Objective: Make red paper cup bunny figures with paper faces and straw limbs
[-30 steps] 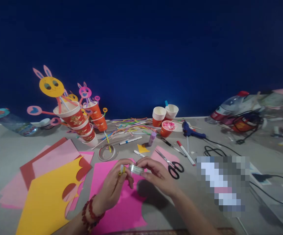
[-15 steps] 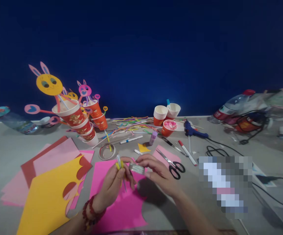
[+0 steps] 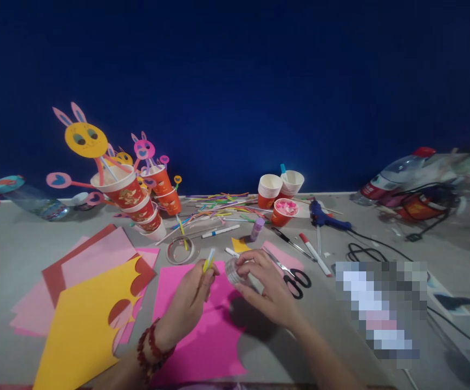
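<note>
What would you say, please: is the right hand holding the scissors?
No, the scissors lie beside the right hand, which holds a clear roll.

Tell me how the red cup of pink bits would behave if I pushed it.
The red cup would probably tip fairly easily, since it narrows toward its base. Being apparently thin paper, it might dent if squeezed. The pink bits sit near its open top, so some could spill.

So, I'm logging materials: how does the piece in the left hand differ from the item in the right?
Colour: the piece in the left hand shows yellow and white; the item in the right hand looks clear. Shape: the piece is slim; the item is rounded. Both are hand-held.
</note>
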The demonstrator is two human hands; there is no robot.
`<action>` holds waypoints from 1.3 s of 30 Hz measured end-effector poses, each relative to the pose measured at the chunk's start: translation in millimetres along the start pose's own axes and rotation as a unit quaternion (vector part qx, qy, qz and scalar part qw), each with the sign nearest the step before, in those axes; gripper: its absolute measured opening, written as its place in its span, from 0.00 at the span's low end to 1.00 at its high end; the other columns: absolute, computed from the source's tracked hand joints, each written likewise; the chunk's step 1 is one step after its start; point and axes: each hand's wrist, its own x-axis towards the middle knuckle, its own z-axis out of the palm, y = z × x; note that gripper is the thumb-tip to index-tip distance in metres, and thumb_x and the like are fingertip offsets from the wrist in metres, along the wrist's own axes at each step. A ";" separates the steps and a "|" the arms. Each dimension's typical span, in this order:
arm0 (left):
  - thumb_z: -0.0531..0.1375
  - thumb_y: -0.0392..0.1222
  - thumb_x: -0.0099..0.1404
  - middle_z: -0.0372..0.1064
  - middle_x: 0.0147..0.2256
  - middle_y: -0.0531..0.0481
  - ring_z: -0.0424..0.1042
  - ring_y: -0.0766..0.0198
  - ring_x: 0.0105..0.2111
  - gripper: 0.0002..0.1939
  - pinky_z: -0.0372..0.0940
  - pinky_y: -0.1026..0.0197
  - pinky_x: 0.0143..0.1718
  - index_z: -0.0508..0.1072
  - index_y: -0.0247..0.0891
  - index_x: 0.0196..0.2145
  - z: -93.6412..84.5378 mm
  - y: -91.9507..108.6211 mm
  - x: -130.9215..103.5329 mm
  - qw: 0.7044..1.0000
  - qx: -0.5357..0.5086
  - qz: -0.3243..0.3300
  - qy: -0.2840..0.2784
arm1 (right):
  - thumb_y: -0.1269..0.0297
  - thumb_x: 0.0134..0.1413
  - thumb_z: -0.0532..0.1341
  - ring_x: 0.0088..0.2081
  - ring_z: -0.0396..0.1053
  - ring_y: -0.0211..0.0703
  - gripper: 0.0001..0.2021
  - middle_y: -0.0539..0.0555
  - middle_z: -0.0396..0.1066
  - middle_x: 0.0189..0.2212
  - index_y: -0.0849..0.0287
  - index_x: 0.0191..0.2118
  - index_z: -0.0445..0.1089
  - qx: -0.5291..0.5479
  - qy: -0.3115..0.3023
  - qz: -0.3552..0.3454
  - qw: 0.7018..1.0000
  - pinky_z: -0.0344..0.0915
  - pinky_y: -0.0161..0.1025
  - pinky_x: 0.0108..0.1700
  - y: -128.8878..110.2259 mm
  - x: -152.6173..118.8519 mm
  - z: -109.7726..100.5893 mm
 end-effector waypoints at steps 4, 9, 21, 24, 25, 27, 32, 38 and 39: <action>0.44 0.47 0.78 0.68 0.32 0.50 0.68 0.61 0.31 0.16 0.62 0.58 0.35 0.68 0.40 0.43 3.2 6.4 -0.8 0.996 0.079 0.015 -0.028 | 0.70 0.60 0.62 0.48 0.66 0.51 0.04 0.56 0.69 0.44 0.54 0.37 0.66 -0.024 0.020 -0.011 0.999 0.63 0.47 0.50 -1.2 0.4 4.6; 0.43 0.46 0.78 0.72 0.38 0.46 0.72 0.57 0.35 0.14 0.64 0.57 0.37 0.65 0.41 0.47 4.8 5.5 -0.6 0.994 0.097 0.021 -0.036 | 0.71 0.58 0.62 0.46 0.67 0.50 0.05 0.55 0.70 0.42 0.55 0.35 0.65 -0.049 0.044 -0.021 0.998 0.64 0.46 0.48 -4.6 1.4 6.7; 0.49 0.43 0.75 0.71 0.35 0.49 0.72 0.58 0.34 0.05 0.63 0.59 0.35 0.63 0.43 0.42 6.7 5.1 4.1 0.996 0.077 0.035 -0.038 | 0.70 0.59 0.63 0.46 0.67 0.50 0.05 0.56 0.70 0.42 0.56 0.35 0.66 -0.066 0.044 -0.027 0.996 0.65 0.46 0.47 -9.7 1.8 11.5; 0.48 0.42 0.75 0.69 0.33 0.50 0.70 0.59 0.31 0.06 0.61 0.59 0.35 0.62 0.42 0.41 7.0 4.1 5.4 0.995 0.087 0.037 -0.033 | 0.70 0.59 0.63 0.47 0.67 0.51 0.04 0.56 0.71 0.43 0.55 0.35 0.66 -0.064 0.037 -0.021 0.997 0.65 0.46 0.48 -9.4 1.2 13.5; 0.48 0.41 0.75 0.69 0.33 0.50 0.70 0.60 0.31 0.06 0.61 0.59 0.34 0.62 0.42 0.41 6.8 4.0 5.7 0.995 0.087 0.035 -0.032 | 0.69 0.60 0.63 0.48 0.67 0.51 0.04 0.56 0.71 0.43 0.55 0.36 0.66 -0.064 0.035 -0.020 0.997 0.65 0.46 0.48 -9.4 1.0 14.1; 0.48 0.42 0.75 0.68 0.32 0.51 0.68 0.61 0.29 0.06 0.60 0.60 0.33 0.62 0.42 0.41 6.1 4.0 6.0 0.996 0.078 0.028 -0.034 | 0.68 0.60 0.63 0.47 0.67 0.52 0.04 0.57 0.71 0.43 0.55 0.36 0.66 -0.069 0.034 -0.019 0.997 0.65 0.47 0.48 -9.6 1.1 15.0; 0.50 0.49 0.75 0.60 0.25 0.57 0.59 0.65 0.23 0.11 0.55 0.62 0.26 0.61 0.42 0.35 3.5 3.6 2.4 0.998 -0.009 -0.016 -0.059 | 0.67 0.60 0.63 0.46 0.66 0.52 0.05 0.56 0.70 0.41 0.56 0.35 0.65 -0.091 0.021 0.001 0.996 0.63 0.48 0.48 -7.3 3.8 15.0; 0.53 0.54 0.73 0.53 0.24 0.60 0.51 0.70 0.21 0.15 0.52 0.66 0.22 0.61 0.41 0.36 0.4 6.3 -5.6 0.972 -0.190 -0.081 -0.111 | 0.60 0.62 0.65 0.42 0.66 0.49 0.11 0.54 0.67 0.37 0.55 0.31 0.63 -0.040 0.009 0.030 0.999 0.63 0.45 0.44 -0.2 2.0 10.8; 0.53 0.55 0.73 0.52 0.24 0.61 0.49 0.71 0.20 0.15 0.50 0.67 0.21 0.61 0.41 0.36 -0.6 7.9 -5.4 0.961 -0.227 -0.099 -0.121 | 0.59 0.62 0.65 0.42 0.66 0.49 0.12 0.53 0.67 0.37 0.55 0.31 0.62 -0.018 0.005 0.029 0.999 0.63 0.44 0.44 0.4 1.1 10.0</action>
